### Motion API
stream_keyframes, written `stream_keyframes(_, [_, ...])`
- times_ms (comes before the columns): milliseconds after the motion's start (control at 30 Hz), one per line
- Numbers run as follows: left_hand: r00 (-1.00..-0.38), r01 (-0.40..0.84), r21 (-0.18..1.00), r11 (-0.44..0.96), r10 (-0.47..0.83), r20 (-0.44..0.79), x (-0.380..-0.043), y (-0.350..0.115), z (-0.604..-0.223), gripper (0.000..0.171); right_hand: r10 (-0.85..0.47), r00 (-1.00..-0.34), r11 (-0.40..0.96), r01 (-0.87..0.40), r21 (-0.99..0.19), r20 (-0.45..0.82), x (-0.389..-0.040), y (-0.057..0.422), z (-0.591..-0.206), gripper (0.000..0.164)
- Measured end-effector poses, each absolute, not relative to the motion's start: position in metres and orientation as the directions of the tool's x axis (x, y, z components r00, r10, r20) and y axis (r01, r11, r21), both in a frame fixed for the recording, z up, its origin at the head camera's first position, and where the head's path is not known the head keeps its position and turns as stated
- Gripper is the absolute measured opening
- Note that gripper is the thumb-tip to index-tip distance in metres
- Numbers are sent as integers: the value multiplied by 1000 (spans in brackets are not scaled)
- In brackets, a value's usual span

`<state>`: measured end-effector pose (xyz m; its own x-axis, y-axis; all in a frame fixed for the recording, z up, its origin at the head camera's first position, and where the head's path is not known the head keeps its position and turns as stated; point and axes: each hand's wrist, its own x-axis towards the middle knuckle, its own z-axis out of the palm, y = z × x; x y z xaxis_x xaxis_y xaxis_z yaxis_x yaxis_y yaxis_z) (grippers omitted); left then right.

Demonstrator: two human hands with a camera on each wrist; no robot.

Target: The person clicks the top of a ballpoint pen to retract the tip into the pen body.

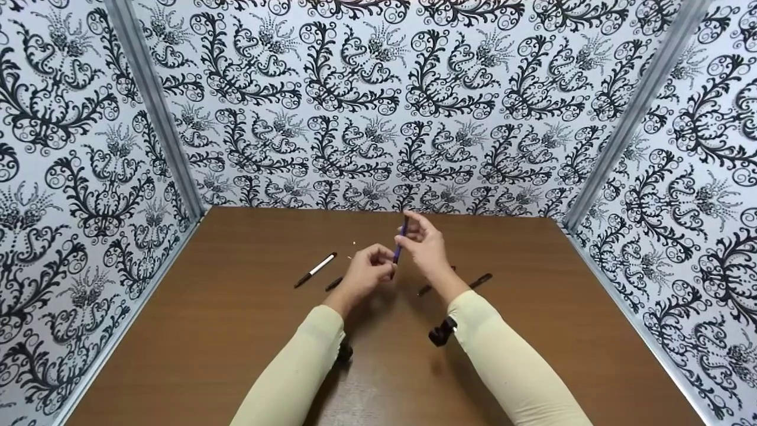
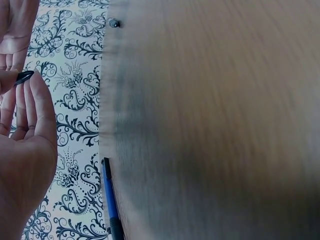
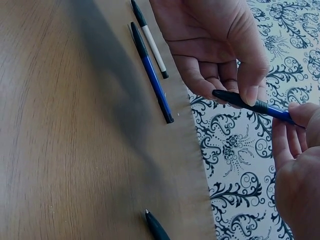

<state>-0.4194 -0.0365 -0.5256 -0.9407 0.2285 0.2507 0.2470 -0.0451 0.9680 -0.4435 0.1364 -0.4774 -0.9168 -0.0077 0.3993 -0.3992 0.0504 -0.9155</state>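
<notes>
Both hands hold one blue pen (image 1: 404,226) with a black grip, raised over the table and tilted. In the right wrist view, the left hand (image 3: 215,50) pinches the pen's black end (image 3: 235,98) between thumb and fingers. The right hand (image 3: 300,172) pinches its blue barrel (image 3: 279,114). From the head view, the left hand (image 1: 369,269) is at the lower end and the right hand (image 1: 427,245) higher up. Only a dark end of the pen (image 2: 24,77) shows between the fingers in the left wrist view.
On the brown table (image 1: 236,331), a white-barrelled pen (image 1: 316,270) and a blue pen (image 3: 152,77) lie left of the hands. Dark pens lie near the right forearm, one pen (image 1: 482,280) beyond it. Patterned walls (image 1: 378,118) enclose three sides.
</notes>
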Motion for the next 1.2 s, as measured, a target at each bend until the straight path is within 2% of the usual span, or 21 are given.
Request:
stream_keyframes(533, [-935,264,964,2,244,256,-417,-36,-524,17,6,-926,56,-376,-925,377,-444,139,-481,65])
stream_keyframes(867, [-926,298,955,8,245,287,-417,-37,-521,14,33,-932,-43,-363,-931,361,-444,138,-484,63])
stream_keyframes(1200, [-935,276,961,25,240,262,-417,-38,-523,16,34,-938,-19,-345,-938,344,-444,141,-487,66])
